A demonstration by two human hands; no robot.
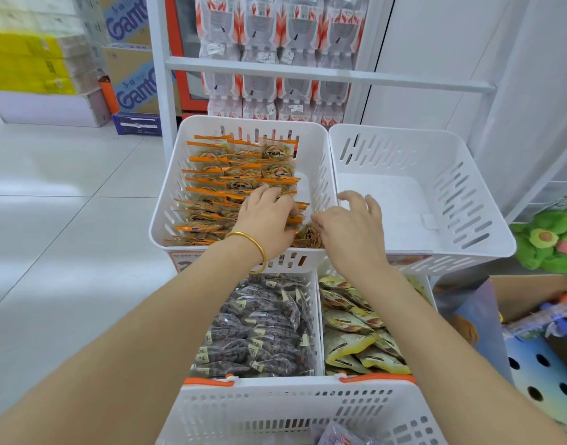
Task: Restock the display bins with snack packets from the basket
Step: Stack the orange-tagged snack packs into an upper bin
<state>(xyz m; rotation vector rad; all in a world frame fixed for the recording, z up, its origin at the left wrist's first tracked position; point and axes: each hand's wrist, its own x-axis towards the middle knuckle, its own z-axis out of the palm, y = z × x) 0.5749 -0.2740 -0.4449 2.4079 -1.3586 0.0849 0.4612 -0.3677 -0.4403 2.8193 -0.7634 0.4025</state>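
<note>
Light, slippery packets (243,175) likely pinch best at the orange seal: left hand (266,216) grips some in the 11 o'clock bin (317,155), right hand (349,228) spread-fingered.

Smooth, glossy white moulded plastic on the display bins (388,200) and basket (211,396). Shiny, crinkled clear film on the snack packets (243,168). Polished yellow metal on the bangle (259,248). Gleaming floor tiles (67,220). Fuzzy plush toy (545,242). Matt cardboard cartons (131,20).
</note>
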